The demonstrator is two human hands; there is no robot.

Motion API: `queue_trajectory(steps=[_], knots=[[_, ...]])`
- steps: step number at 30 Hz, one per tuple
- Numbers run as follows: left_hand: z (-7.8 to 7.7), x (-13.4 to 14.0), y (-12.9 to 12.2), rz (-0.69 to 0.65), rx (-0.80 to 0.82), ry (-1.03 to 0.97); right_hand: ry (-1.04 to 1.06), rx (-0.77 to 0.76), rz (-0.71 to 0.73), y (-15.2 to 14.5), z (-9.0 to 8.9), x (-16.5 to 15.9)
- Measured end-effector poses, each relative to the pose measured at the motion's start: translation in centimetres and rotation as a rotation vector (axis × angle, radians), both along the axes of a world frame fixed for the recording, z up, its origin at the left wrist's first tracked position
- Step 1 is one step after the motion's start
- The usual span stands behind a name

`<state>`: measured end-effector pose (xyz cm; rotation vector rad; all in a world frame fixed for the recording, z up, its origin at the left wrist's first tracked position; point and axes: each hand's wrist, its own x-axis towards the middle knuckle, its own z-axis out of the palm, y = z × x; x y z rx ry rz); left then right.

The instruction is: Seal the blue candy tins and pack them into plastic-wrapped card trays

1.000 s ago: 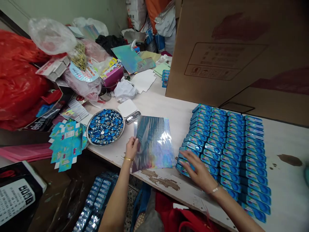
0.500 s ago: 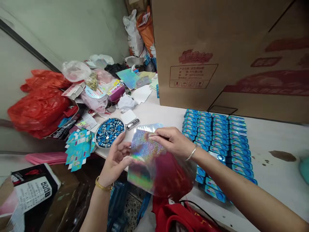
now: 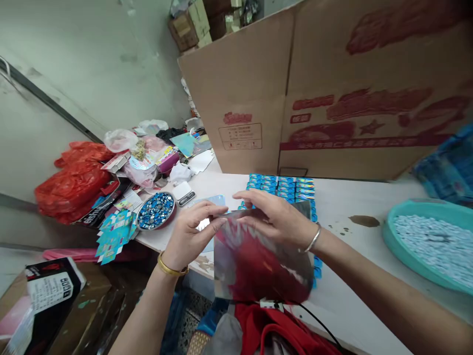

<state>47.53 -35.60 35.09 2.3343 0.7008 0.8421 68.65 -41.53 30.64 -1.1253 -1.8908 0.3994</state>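
Note:
A shiny, mirror-like sheet (image 3: 258, 266) hangs upright before me over the table's front edge, reflecting red. My left hand (image 3: 194, 231) pinches its upper left corner between thumb and fingers. At the top edge, my right hand (image 3: 277, 217) has its thumb and index finger apart, with the sheet's edge between them; its other fingers are partly hidden. Another pale sheet (image 3: 218, 199) lies on the table behind my left hand. Rows of small blue packs (image 3: 286, 185) are stacked beyond my right hand, partly covered by it and the sheet.
To the left stand a metal bowl of shiny blue pieces (image 3: 157, 209) and a small scale (image 3: 183, 192). Flat turquoise cartons (image 3: 116, 231) hang over the table edge. A big cardboard box (image 3: 254, 88) stands behind, a teal basin (image 3: 391, 239) of pale pieces at right.
The view has swung right, showing the basin. The sheet has turned from its rainbow sparkly look to a mirror look. My left hand now pinches its corner; my right fingers have spread.

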Motion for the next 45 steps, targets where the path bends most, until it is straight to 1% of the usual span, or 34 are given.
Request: queue_trajectory(steps=[3, 5, 7, 10, 13, 14, 16, 19, 23, 26, 28, 31, 33, 35, 37, 39, 41, 43, 45], knots=[[1.2, 2.9, -3.7, 0.023, -0.014, 0.028, -0.045, 0.133, -0.015, -3.5, 0.0, 1.5], [1.8, 4.3, -5.8, 0.046, -0.037, 0.069, -0.017, 0.177, -0.018, -5.3, -0.1, 2.3], [2.1, 5.3, -7.4, 0.077, -0.078, 0.115, 0.022, 0.185, -0.002, -6.6, -0.3, 2.9], [1.9, 6.1, -9.1, 0.141, -0.154, 0.132, 0.065, 0.157, 0.05, -7.7, -0.5, 3.5], [1.2, 6.2, -9.4, 0.228, -0.239, 0.103, 0.105, 0.136, 0.068, -7.7, -1.0, 3.9], [0.8, 6.0, -9.0, 0.261, -0.272, 0.089, 0.119, 0.129, 0.061, -7.4, -1.4, 4.0], [-0.2, 5.6, -7.4, 0.324, -0.352, 0.047, 0.144, 0.114, 0.029, -6.5, -2.5, 4.1], [-2.3, 4.8, -3.4, 0.378, -0.491, -0.019, 0.167, 0.073, -0.041, -4.4, -5.0, 4.1], [-6.1, 4.6, 2.5, 0.405, -0.67, -0.028, 0.135, -0.008, -0.108, -0.9, -8.6, 3.8], [-9.3, 4.9, 6.0, 0.436, -0.772, 0.01, 0.051, -0.11, -0.139, 1.6, -10.9, 3.7], [-11.4, 5.1, 8.0, 0.45, -0.78, 0.065, 0.024, -0.194, -0.153, 3.1, -12.5, 3.9], [-14.4, 5.4, 10.5, 0.465, -0.706, 0.171, 0.052, -0.318, -0.149, 5.1, -15.0, 4.5], [-16.1, 5.7, 11.9, 0.468, -0.67, 0.224, 0.078, -0.381, -0.142, 6.3, -16.8, 4.9], [-17.6, 6.1, 12.7, 0.468, -0.65, 0.242, 0.086, -0.417, -0.136, 7.4, -18.5, 5.2], [-18.8, 6.9, 13.0, 0.405, -0.518, 0.287, 0.081, -0.44, -0.125, 8.3, -20.0, 5.3], [-20.0, 7.8, 13.1, 0.239, -0.339, 0.389, 0.079, -0.463, -0.096, 9.2, -21.3, 5.4], [-21.2, 8.9, 13.2, 0.035, -0.229, 0.513, 0.09, -0.486, -0.068, 10.0, -22.4, 5.7], [-22.5, 9.7, 13.8, -0.096, -0.239, 0.588, 0.113, -0.514, -0.04, 10.5, -23.2, 6.3], [-23.8, 10.0, 14.7, -0.157, -0.274, 0.618, 0.124, -0.557, -0.014, 10.7, -23.9, 7.3]])
